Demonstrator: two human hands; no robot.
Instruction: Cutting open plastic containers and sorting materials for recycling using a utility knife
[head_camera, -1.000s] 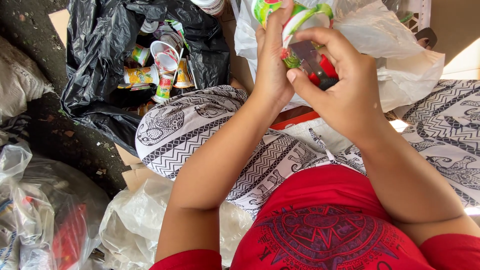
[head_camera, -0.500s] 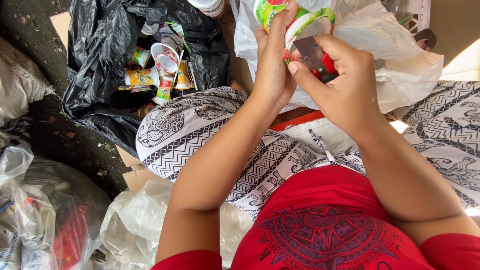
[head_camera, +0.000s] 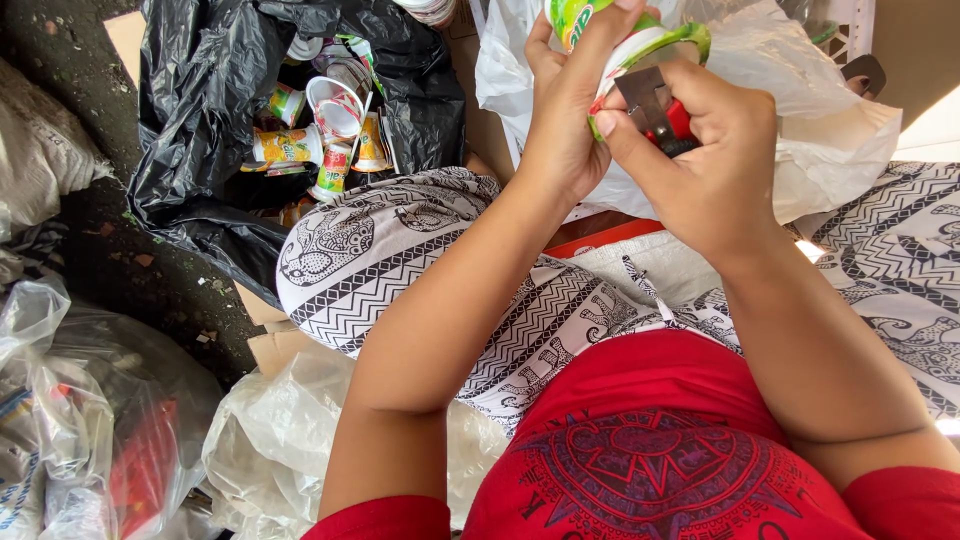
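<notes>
My left hand (head_camera: 565, 125) grips a green and white paper cup (head_camera: 640, 40) near the top edge of the view. My right hand (head_camera: 700, 165) holds a small cutter with a grey blade and red handle (head_camera: 660, 112), its blade set against the cup's rim. Both hands are raised above my lap, which is covered by black-and-white patterned cloth (head_camera: 400, 260). Part of the cup is cut off by the frame's top edge.
An open black plastic bag (head_camera: 190, 150) at upper left holds several used printed cups (head_camera: 330, 120). A white plastic bag (head_camera: 830, 140) lies behind my hands. Clear plastic bags (head_camera: 90, 420) with wrappers sit at lower left, on dark ground. A pale bag (head_camera: 270, 440) lies by my knee.
Both hands with the cup and the cutter have shifted slightly upward and away. The cutter has turned against the cup's rim, showing less of its red handle.
</notes>
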